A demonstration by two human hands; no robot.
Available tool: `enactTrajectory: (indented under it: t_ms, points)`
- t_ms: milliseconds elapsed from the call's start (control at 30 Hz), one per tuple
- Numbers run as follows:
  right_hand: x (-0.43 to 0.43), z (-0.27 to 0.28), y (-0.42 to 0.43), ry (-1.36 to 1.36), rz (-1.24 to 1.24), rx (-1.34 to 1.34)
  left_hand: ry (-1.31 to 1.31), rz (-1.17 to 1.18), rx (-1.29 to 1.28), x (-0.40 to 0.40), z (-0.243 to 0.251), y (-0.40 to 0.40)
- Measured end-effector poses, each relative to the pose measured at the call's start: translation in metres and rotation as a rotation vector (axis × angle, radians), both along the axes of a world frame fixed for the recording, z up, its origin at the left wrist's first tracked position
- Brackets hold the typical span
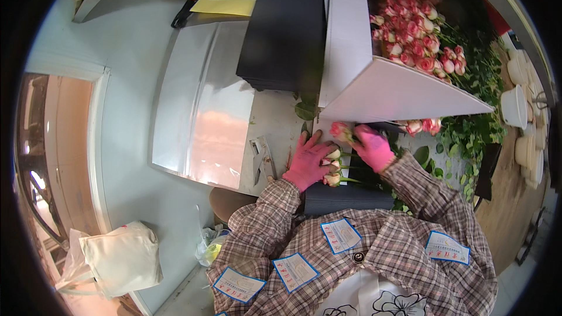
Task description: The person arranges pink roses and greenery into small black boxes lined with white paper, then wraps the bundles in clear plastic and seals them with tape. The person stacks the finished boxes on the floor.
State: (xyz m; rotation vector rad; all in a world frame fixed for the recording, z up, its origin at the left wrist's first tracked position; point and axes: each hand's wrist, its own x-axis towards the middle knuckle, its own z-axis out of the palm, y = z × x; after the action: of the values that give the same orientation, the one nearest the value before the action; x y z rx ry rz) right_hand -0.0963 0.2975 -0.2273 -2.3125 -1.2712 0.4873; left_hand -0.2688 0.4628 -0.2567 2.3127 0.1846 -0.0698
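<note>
My left hand (309, 161), in a pink glove, lies with its fingers spread beside a short row of cream and pink roses (333, 179). Its thumb side touches the rose heads. Their green stems run to the right over a dark sheet (358, 169). My right hand (373, 148), also gloved in pink, pinches a pink-red rose (340, 131) just below its bloom. That bloom is above the row, over a white board (322, 126). A tall white corrugated panel (404, 92) stands just beyond the right hand. The stem inside the right hand is hidden.
Many pink and white roses (412, 30) lie behind the panel, with leafy stems (474, 83) to the right. A black stack of sheets (285, 26) and clear plastic film (202, 105) lie at the left. A metal tool (262, 160) lies by the left hand. White bowls (513, 106) stand far right.
</note>
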Motion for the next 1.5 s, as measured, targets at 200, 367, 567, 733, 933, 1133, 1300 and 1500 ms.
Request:
enactTrajectory:
  t_ms: [200, 367, 567, 733, 933, 1133, 1300, 1500]
  points:
    - [-0.024, -0.025, 0.019, -0.292, 0.105, -0.321, -0.120, 0.025, 0.192, 0.005, 0.010, -0.001]
    - [-0.009, 0.036, -0.004, -0.288, 0.148, 0.265, -0.176, -0.036, 0.266, 0.013, 0.009, 0.000]
    - [0.114, 0.110, -0.118, -0.415, -0.459, -0.065, -0.125, -0.058, 0.199, 0.016, 0.014, 0.001]
    - [0.150, 0.099, -0.178, 0.225, -0.370, 0.275, -0.106, -0.051, 0.182, 0.012, 0.012, 0.002]
    - [0.229, 0.234, -0.322, -0.660, -0.919, 0.843, -0.079, -0.053, 0.159, 0.010, 0.013, -0.001]
    - [0.164, 0.347, -0.249, -0.238, -0.564, 0.790, -0.196, -0.045, 0.183, 0.015, 0.011, 0.000]
    - [0.043, 0.215, -0.053, -0.424, 0.373, -0.185, -0.172, -0.058, 0.255, 0.014, 0.008, 0.004]
    - [0.008, -0.011, 0.018, -0.556, 0.203, -0.283, -0.004, -0.054, 0.237, 0.014, 0.014, 0.001]
